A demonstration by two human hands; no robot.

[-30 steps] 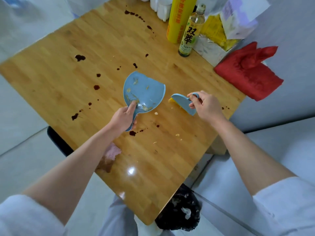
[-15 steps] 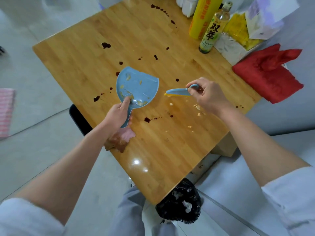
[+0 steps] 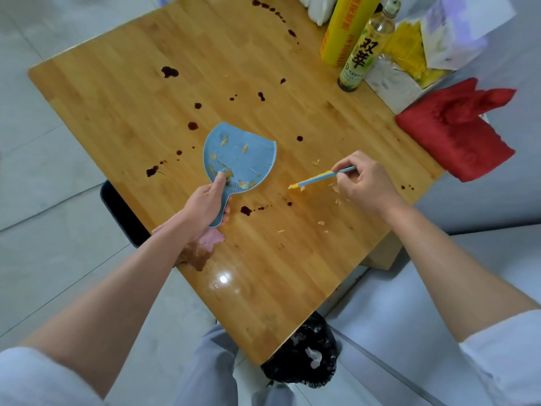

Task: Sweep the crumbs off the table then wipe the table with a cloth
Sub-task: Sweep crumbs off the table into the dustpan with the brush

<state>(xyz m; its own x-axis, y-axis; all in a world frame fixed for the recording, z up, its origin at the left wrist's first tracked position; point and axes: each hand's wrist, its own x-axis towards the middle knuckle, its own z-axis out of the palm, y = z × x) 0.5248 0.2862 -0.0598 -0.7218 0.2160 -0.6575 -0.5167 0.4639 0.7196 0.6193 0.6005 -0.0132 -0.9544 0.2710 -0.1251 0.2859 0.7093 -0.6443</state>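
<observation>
My left hand [image 3: 206, 205] grips the handle of a blue dustpan [image 3: 243, 155] lying flat on the wooden table [image 3: 140, 92]; several crumbs sit inside it. My right hand [image 3: 367, 183] holds a small blue brush [image 3: 320, 178] with yellow bristles, edge-on, its tip touching the table to the right of the dustpan. Loose crumbs [image 3: 322, 223] lie near and below my right hand. Dark sauce spots [image 3: 169, 72] dot the table top. A red cloth [image 3: 456, 130] lies crumpled at the table's right edge. A pink stained cloth [image 3: 202, 249] sits under my left wrist at the near-left edge.
At the far right corner stand a yellow roll [image 3: 345, 27], a bottle [image 3: 363, 51] with a yellow-green label, and packets [image 3: 409, 54]. A black-lined bin [image 3: 304, 356] sits on the floor below the near corner. A dark chair seat [image 3: 123, 215] shows at the left edge.
The brush has turned from flat to edge-on and moved right, away from the dustpan. The dustpan has stayed in my left hand. The camera view has shifted.
</observation>
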